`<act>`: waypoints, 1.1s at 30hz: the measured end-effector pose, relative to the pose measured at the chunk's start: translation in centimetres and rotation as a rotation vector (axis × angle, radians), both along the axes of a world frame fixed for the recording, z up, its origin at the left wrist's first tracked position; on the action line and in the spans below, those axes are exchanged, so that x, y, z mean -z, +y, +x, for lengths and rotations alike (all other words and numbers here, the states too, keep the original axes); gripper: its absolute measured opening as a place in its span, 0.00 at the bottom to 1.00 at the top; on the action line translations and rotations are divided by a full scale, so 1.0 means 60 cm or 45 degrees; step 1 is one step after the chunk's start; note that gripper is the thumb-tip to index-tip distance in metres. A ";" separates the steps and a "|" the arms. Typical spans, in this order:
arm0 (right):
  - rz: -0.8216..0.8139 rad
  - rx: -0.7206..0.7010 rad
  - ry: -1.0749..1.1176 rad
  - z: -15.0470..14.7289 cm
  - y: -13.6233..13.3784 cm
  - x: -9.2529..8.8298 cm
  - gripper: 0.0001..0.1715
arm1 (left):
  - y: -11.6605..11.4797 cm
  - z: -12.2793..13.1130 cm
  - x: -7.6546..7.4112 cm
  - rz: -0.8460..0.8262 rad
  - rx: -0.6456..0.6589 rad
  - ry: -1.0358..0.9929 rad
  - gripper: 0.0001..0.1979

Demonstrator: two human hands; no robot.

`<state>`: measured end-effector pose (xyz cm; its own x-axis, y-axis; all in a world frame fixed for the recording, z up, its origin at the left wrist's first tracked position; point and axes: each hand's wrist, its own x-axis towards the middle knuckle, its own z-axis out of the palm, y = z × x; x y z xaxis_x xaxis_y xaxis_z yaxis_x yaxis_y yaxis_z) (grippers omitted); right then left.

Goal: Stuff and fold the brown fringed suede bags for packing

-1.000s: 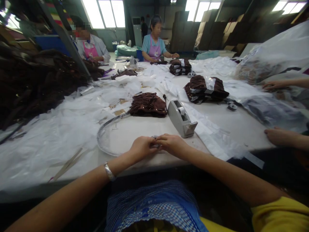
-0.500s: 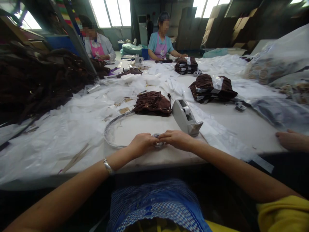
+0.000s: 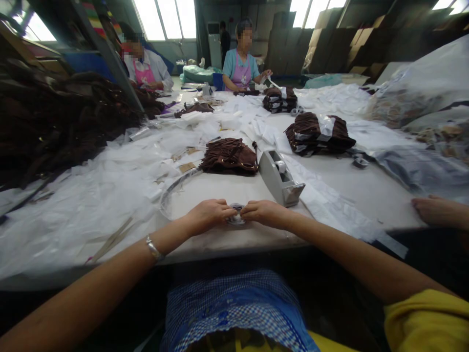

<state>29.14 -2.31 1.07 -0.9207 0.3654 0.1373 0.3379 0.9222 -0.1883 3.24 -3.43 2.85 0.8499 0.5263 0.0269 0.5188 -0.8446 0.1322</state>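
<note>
Left hand [image 3: 209,215], right hand [image 3: 265,213], pinching 1 round coil [image 3: 236,220] (glossy, greyish), fringed brown bag [image 3: 230,156] behind

Grey is shown by the tape dispenser [image 3: 269,172], silvery grey by the roll [image 3: 236,221] in front of it. Left of the dispenser, a fringed bag [image 3: 229,157] is coloured dark brown and dotted with gold rings [image 3: 222,160]; behind the dispenser, a brown bundle [image 3: 306,126] is banded in white. Nearest, before the dispenser, an apron [image 3: 234,293] is checked blue and white.
</note>
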 end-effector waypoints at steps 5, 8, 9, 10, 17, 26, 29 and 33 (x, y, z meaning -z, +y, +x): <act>0.156 0.244 -0.031 -0.014 -0.030 0.004 0.21 | -0.020 0.034 0.019 -0.142 -0.365 -0.234 0.14; 0.156 0.346 -0.011 -0.026 -0.053 0.008 0.16 | -0.052 0.059 0.029 -0.260 -0.642 -0.346 0.18; 0.144 0.333 -0.009 -0.027 -0.057 0.008 0.12 | -0.060 0.063 0.030 -0.257 -0.669 -0.334 0.18; 0.134 0.300 -0.012 -0.027 -0.057 0.008 0.10 | -0.065 0.063 0.028 -0.232 -0.638 -0.305 0.17; 0.093 -0.020 -0.058 0.004 -0.006 -0.011 0.12 | -0.047 0.026 -0.001 0.034 -0.179 -0.027 0.14; 0.109 0.279 -0.068 -0.021 -0.045 -0.008 0.11 | -0.046 0.050 0.021 -0.243 -0.523 -0.283 0.13; 0.087 0.146 -0.058 -0.017 -0.035 -0.005 0.12 | -0.039 0.033 0.012 -0.222 -0.338 -0.215 0.21; 0.115 -0.051 -0.017 -0.006 -0.005 -0.007 0.13 | -0.013 0.007 -0.006 -0.110 -0.115 -0.068 0.20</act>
